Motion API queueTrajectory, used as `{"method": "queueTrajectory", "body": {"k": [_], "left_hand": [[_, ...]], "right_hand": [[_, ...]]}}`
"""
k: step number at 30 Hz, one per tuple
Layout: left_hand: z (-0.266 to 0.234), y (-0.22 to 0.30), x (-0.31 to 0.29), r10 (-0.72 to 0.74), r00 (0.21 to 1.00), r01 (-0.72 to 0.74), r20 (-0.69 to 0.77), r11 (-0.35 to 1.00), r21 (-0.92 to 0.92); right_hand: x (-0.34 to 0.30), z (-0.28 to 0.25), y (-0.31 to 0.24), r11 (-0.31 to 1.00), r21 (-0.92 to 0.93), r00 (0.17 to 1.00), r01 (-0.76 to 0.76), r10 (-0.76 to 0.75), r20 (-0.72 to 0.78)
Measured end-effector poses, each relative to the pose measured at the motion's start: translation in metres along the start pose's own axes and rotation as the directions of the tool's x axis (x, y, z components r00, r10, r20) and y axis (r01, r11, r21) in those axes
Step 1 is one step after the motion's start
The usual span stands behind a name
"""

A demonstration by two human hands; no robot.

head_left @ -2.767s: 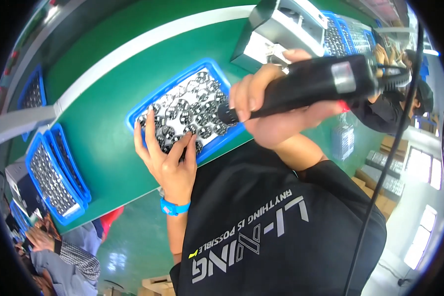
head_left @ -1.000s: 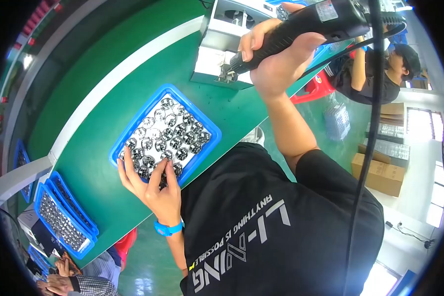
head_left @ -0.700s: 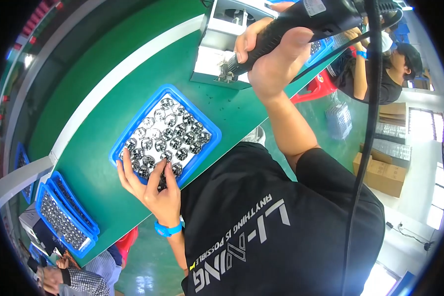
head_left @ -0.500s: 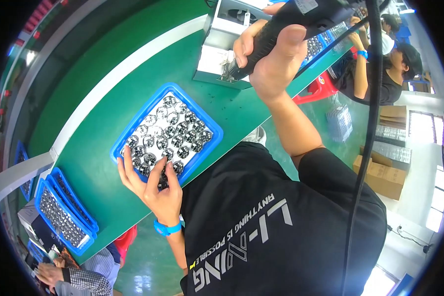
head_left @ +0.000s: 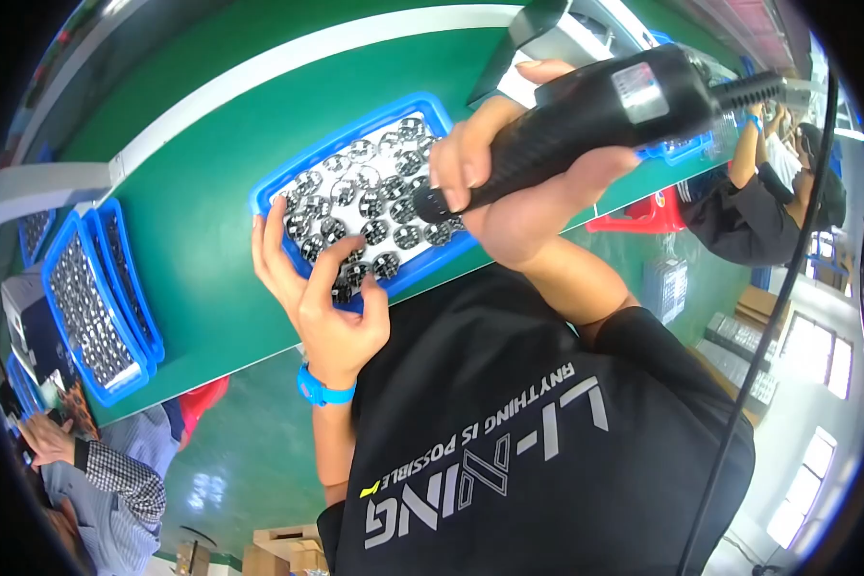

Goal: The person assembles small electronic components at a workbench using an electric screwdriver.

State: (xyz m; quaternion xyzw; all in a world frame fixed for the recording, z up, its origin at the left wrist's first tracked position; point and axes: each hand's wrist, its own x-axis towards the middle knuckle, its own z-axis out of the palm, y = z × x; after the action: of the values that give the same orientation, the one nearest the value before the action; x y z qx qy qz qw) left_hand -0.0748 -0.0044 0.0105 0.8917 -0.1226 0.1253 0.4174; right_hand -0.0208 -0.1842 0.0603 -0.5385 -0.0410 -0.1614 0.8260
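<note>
My right hand (head_left: pixel 518 206) is wrapped round a thick black electric screwdriver (head_left: pixel 595 115), with a cable at its rear end. Its front end hangs over the right part of a blue plastic tray (head_left: pixel 302 165), and the tip itself is hard to make out. Inside the tray, several small round dark metallic parts (head_left: pixel 370 204) sit spaced out on a white insert. My left hand (head_left: pixel 331 312) lies over the tray's near left corner, fingers bent and apart. Its fingertips are among the nearest parts; whether they touch one, I cannot tell.
The green table (head_left: pixel 197 259) bears a metal-sided box (head_left: pixel 518 72) beyond the screwdriver. Filled blue trays (head_left: pixel 84 305) stand at the left end, near a co-worker's hand (head_left: pixel 48 439). Another person (head_left: pixel 739 216) sits at the right by a red stool (head_left: pixel 643 213). A black cable (head_left: pixel 768 350) hangs at my right.
The screwdriver has come from the box at the back to above the tray, still in my right hand. My left hand stays at the tray's near left corner. The whole view has shifted.
</note>
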Motion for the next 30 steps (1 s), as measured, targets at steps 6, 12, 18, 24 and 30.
{"method": "queueTrajectory", "body": {"k": [6,12,18,24,30], "left_hand": [[0.002,-0.005,-0.001,0.01,1.0,-0.009,-0.003,0.999,0.051],[0.002,-0.002,0.0,0.005,0.999,-0.008,0.034,0.997,0.082],[0.003,-0.001,0.002,-0.001,1.0,-0.002,0.026,0.997,0.081],[0.009,-0.002,0.003,0.026,0.999,-0.022,-0.042,0.994,0.108],[0.016,-0.004,0.001,0.019,0.997,-0.011,-0.076,0.994,0.107]], "right_hand": [[-0.015,0.011,0.024,0.999,-0.037,0.99,-0.034,0.039,0.136],[-0.022,0.017,0.035,0.993,-0.096,0.983,-0.071,0.086,0.164],[-0.024,0.015,0.043,0.995,-0.08,0.981,-0.058,0.072,0.181],[-0.029,0.016,0.047,0.998,0.027,0.951,-0.062,0.051,0.303],[-0.031,0.001,0.055,0.993,-0.114,0.875,-0.024,0.076,0.479]]}}
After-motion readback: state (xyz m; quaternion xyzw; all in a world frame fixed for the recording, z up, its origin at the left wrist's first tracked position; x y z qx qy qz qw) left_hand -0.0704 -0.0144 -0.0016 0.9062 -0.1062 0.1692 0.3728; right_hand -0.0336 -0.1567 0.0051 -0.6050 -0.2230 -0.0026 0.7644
